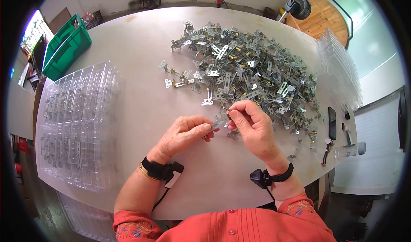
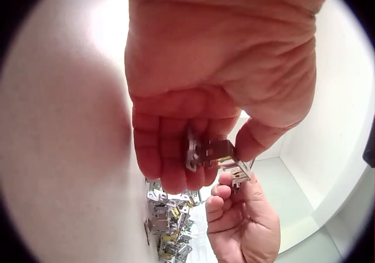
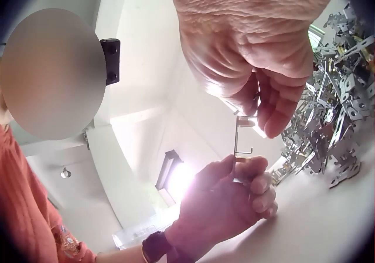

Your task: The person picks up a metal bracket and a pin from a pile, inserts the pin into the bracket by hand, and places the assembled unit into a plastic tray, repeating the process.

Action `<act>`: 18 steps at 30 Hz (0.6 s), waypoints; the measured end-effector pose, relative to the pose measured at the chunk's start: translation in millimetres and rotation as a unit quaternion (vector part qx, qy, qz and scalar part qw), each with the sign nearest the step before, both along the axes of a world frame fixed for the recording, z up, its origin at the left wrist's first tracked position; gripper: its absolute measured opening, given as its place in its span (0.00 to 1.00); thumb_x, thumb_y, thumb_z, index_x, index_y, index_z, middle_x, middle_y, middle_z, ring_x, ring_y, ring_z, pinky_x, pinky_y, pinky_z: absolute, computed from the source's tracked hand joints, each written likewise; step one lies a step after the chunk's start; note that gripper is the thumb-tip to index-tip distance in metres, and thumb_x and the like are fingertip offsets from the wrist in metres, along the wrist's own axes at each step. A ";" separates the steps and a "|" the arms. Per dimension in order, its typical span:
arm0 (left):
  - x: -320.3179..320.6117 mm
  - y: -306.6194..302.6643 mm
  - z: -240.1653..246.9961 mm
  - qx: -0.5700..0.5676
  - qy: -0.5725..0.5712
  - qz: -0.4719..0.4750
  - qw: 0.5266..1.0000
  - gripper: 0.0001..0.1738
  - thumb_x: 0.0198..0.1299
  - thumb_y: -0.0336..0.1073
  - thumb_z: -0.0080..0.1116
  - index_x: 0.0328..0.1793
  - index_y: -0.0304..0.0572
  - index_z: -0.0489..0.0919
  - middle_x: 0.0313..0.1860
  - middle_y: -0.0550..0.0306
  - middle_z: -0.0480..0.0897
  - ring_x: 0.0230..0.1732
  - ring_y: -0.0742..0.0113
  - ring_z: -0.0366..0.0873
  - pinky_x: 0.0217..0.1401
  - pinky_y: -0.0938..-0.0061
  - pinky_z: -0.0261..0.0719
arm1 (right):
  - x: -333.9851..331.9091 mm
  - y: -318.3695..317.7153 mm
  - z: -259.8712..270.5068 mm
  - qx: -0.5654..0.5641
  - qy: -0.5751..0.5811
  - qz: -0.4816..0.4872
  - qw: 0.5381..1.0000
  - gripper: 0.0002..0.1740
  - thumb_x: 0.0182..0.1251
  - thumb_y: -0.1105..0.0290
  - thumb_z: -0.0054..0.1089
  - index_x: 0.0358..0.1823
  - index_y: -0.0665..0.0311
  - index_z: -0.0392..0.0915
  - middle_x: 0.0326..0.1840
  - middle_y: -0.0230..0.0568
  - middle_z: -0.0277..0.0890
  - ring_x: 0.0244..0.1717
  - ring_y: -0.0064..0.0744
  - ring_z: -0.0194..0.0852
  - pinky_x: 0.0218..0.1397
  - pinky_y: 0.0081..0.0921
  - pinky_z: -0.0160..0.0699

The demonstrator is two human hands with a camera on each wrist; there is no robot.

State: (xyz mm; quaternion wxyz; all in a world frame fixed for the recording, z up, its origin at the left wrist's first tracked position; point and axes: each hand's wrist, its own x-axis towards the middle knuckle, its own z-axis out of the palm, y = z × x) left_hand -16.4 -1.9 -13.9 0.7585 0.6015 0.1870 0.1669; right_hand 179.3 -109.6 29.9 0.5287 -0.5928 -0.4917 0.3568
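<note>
My left hand [image 1: 184,132] pinches a small bent metal bracket [image 2: 221,150] between thumb and fingers, low over the table in front of the body. From the other side my right hand [image 1: 256,130] pinches the bracket's far end with thumb and forefinger; its fingertips partly hide that end. In the right wrist view the bracket [image 3: 236,138] spans upright from the left hand to the right. Just beyond both hands lies a big heap of similar metal brackets [image 1: 252,70], some with brass-coloured parts. A few loose brackets [image 1: 177,79] lie at its left side.
Clear plastic trays [image 1: 79,126] with metal parts in their compartments stand at the left, near a green crate [image 1: 66,49]. More clear trays [image 1: 338,66] are stacked at the right edge. A phone [image 1: 332,123] and a clear bottle [image 1: 349,150] lie at the right.
</note>
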 end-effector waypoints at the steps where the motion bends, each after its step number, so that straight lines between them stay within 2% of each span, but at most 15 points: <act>1: 0.1 0.0 -1.2 -0.013 -0.003 -0.003 1.000 0.22 0.73 0.47 0.56 0.53 0.31 0.83 0.40 0.58 0.84 0.44 0.71 0.80 0.54 0.73 0.77 | 0.5 0.7 -1.3 0.000 0.000 0.000 1.000 0.04 0.77 0.74 0.57 0.47 0.65 0.78 0.36 0.28 0.78 0.35 0.16 0.75 0.39 0.18 0.76; 4: 0.7 -0.2 -1.6 -0.032 -0.011 0.009 0.999 0.20 0.73 0.46 0.58 0.54 0.32 0.82 0.41 0.57 0.84 0.43 0.70 0.81 0.53 0.72 0.78 | 3.5 5.2 -3.9 0.052 -0.059 -0.015 0.997 0.03 0.76 0.74 0.58 0.47 0.65 0.79 0.34 0.29 0.78 0.33 0.17 0.73 0.37 0.18 0.75; 6: 1.4 0.0 -3.1 -0.038 -0.015 0.023 0.999 0.19 0.73 0.44 0.59 0.55 0.32 0.81 0.41 0.57 0.84 0.43 0.70 0.81 0.53 0.71 0.79 | 6.6 10.5 -4.3 0.199 -0.212 -0.053 0.955 0.03 0.75 0.75 0.60 0.46 0.64 0.80 0.33 0.28 0.76 0.31 0.16 0.70 0.35 0.18 0.72; 7: 2.1 0.5 -5.9 -0.050 -0.038 0.039 0.997 0.18 0.73 0.43 0.59 0.55 0.33 0.80 0.42 0.56 0.84 0.42 0.69 0.82 0.52 0.70 0.80 | 5.7 8.9 -3.1 0.199 -0.213 -0.053 0.955 0.03 0.75 0.75 0.60 0.46 0.64 0.80 0.33 0.28 0.76 0.31 0.16 0.70 0.35 0.18 0.72; 9: 3.4 1.0 -11.1 -0.061 -0.060 0.056 0.995 0.17 0.74 0.42 0.59 0.56 0.33 0.79 0.42 0.56 0.84 0.42 0.68 0.83 0.52 0.70 0.81 | 1.6 1.4 0.9 0.093 -0.118 -0.049 0.987 0.04 0.74 0.75 0.62 0.46 0.63 0.81 0.31 0.28 0.75 0.29 0.15 0.68 0.33 0.17 0.69; 12: 5.0 1.5 -13.3 -0.060 -0.094 0.079 0.991 0.17 0.73 0.40 0.59 0.58 0.34 0.78 0.43 0.55 0.84 0.42 0.66 0.83 0.51 0.69 0.82 | -9.0 -2.0 2.7 0.036 -0.095 -0.027 0.995 0.04 0.74 0.75 0.62 0.47 0.63 0.81 0.29 0.27 0.75 0.26 0.14 0.66 0.29 0.17 0.67; 16: 6.2 1.4 -13.1 -0.060 -0.098 0.090 0.989 0.16 0.71 0.36 0.63 0.59 0.34 0.76 0.43 0.55 0.84 0.42 0.67 0.84 0.50 0.70 0.83 | -12.9 -0.9 0.7 0.038 -0.144 -0.029 0.988 0.04 0.73 0.75 0.62 0.47 0.63 0.80 0.27 0.31 0.77 0.24 0.16 0.67 0.26 0.19 0.67; 18: 7.0 0.5 -13.3 -0.059 -0.101 0.090 0.989 0.16 0.70 0.34 0.64 0.59 0.34 0.76 0.43 0.55 0.84 0.42 0.68 0.84 0.50 0.71 0.83 | -13.7 -0.2 0.8 0.048 -0.178 -0.042 0.982 0.05 0.73 0.76 0.62 0.47 0.63 0.80 0.28 0.38 0.79 0.23 0.23 0.72 0.27 0.23 0.71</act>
